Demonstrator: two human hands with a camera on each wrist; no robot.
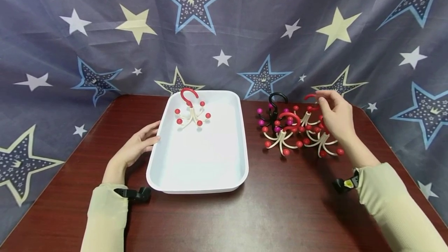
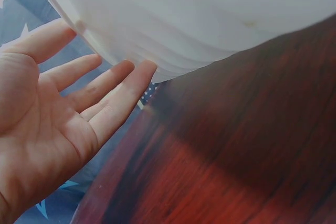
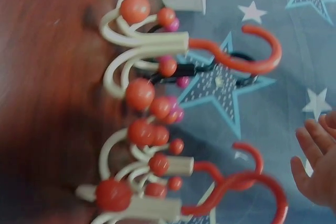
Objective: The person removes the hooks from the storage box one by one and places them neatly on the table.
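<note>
My left hand (image 1: 138, 146) touches the left side of a white tray (image 1: 196, 189) with extended fingertips, seen on its outer wall in the left wrist view. Inside the tray's far part stands a cream multi-arm hanger (image 1: 191, 115) with red balls and a red hook. My right hand (image 1: 336, 115) is over the cluster at right; the right wrist view shows its fingers extended and apart from the hooks. Nearest are a cream hanger (image 1: 322, 141) and another cream hanger (image 1: 306, 118) behind it. A third cream hanger (image 1: 281, 140) and a black hanger (image 1: 274, 116) with magenta balls stand left of these.
Everything stands on a dark reddish-brown wooden table (image 1: 280, 205). Behind it hangs a grey-blue cloth (image 1: 231, 11) with stars. The hangers at right crowd together, their arms overlapping in the head view. Each wrist wears a black camera strap (image 1: 134, 194).
</note>
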